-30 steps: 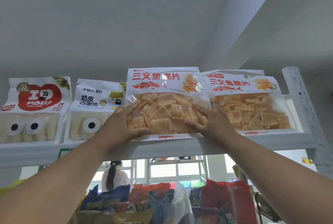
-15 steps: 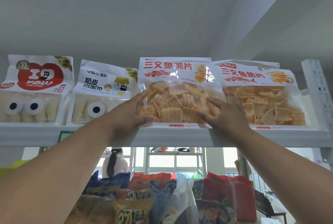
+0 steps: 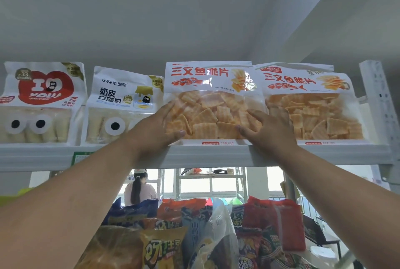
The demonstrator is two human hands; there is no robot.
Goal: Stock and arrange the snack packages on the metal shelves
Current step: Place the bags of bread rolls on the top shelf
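Observation:
A salmon chip bag, white on top and clear below with orange chips, stands upright on the top white metal shelf. My left hand lies against its lower left edge, fingers straight and thumb across the bottom front. My right hand presses flat on its lower right front with spread fingers. A second, identical chip bag stands touching it on the right. Left of it stand a white bread bag and a red-heart bread bag.
The shelf's white perforated upright rises at the right end. Below the shelf, a heap of assorted snack bags fills the foreground. A person sits far behind, near another rack and windows. The ceiling is close above the bags.
Both hands have stayed on the same chip bag, pressing it in place. The view has tilted slightly, so the shelf sits a little higher in frame.

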